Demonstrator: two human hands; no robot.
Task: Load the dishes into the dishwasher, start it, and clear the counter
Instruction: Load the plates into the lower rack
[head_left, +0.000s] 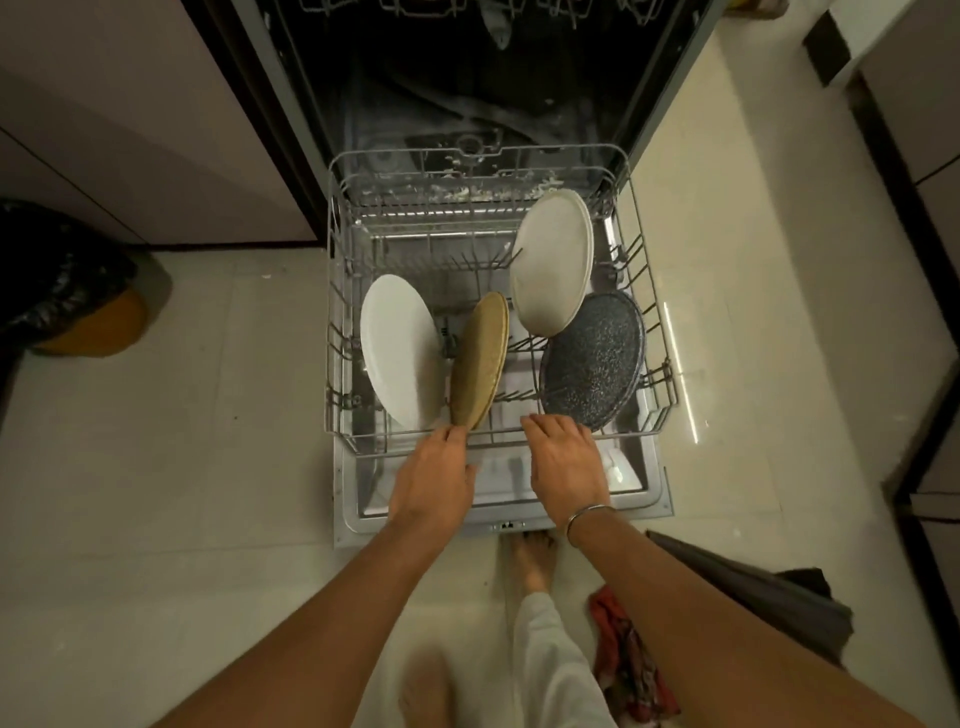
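– Where are the plates (400, 348)?
– Four stand on edge in the dishwasher (467, 104), in its pulled-out rack (332, 291). Seat the tan plate (480, 358) squarely between tines.
– Grips?
– The left hand (436, 467) curls at its near rim, pinch unclear; the right hand (566, 462) lies spread on the rack's front. Tiled floor (182, 441), black bag (52, 275) left.

This is a home kitchen. A built-in dishwasher (467, 104) stands open between pale cabinet fronts (130, 130). Its wire lower rack (649, 291) is pulled out over the door and holds a tan plate (480, 358) and other household dinner plates (553, 265). The floor (156, 467) is cream tile, a black-lined bin (62, 291) sits at left, and a bare foot (530, 566) shows below.
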